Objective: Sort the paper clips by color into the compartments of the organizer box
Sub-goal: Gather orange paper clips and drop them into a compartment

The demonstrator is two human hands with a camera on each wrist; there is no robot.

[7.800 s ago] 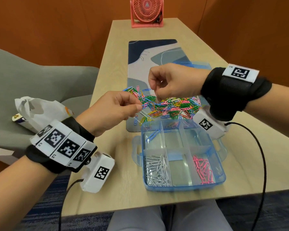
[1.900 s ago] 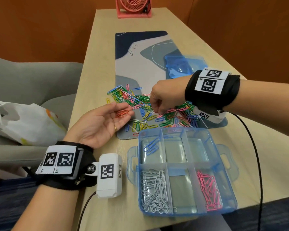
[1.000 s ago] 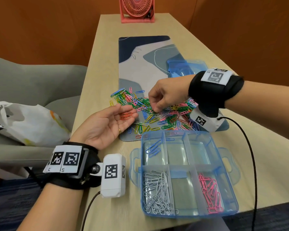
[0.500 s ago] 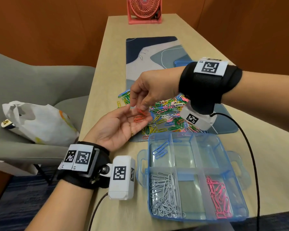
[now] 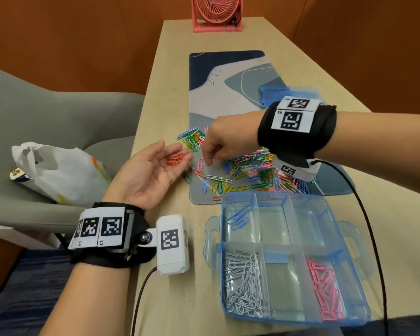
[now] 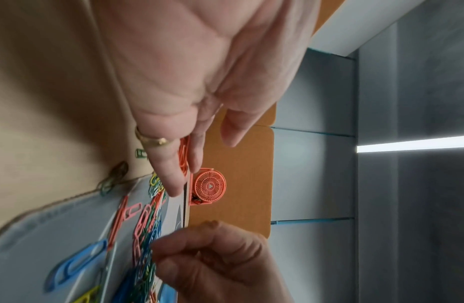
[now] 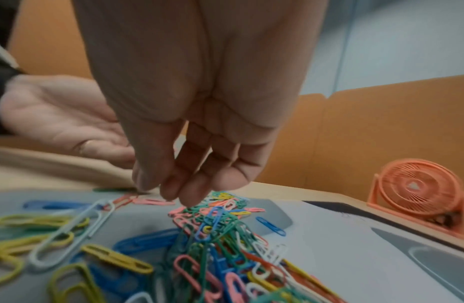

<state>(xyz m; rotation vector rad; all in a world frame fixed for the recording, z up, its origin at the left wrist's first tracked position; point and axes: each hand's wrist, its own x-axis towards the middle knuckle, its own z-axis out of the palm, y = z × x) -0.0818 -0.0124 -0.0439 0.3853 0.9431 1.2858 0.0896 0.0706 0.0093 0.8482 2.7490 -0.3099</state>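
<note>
Clips (image 5: 250, 169): mixed pile on mat (image 5: 228, 93).
Left hand (image 5: 150, 170): flat, palm up, cradling orange clips (image 5: 175, 158).
Right hand (image 5: 224, 144): withdrawn from left palm; fingers loose, empty.
Box (image 5: 289, 253): near counter (image 5: 172, 69) edge.

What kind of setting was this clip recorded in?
Probably an office booth or small meeting nook: a long wooden table with a desk mat and a small desk fan, orange panel walls close around it, and a grey upholstered chair alongside.

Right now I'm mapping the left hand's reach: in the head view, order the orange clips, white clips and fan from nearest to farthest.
From the left hand:
1. Orange clips, lying on its fingers.
2. White clips, organizer's near-left compartment.
3. Fan, table's far end.
</note>
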